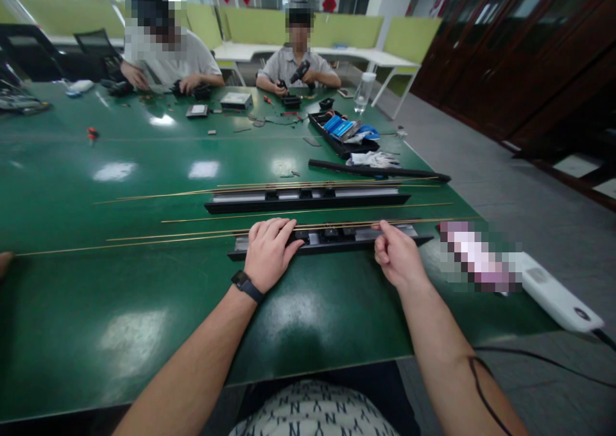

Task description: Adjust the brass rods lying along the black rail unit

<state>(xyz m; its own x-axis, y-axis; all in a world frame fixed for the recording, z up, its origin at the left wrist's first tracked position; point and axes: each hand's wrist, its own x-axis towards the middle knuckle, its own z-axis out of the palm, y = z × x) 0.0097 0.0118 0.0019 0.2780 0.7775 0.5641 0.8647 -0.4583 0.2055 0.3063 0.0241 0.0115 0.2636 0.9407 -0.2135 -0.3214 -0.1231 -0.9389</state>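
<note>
head: left hand (270, 246) half-spread over rail (332, 247)

Head-worn view, forward and down over a table (332, 301)

The rods (332, 225) look like shiny metal, the nearer rail's front face (332, 247) matt, the tabletop (312, 323) smooth and glossy.

Rods (337, 226) along near rail (332, 247); second rail (308, 204) behind.
</note>
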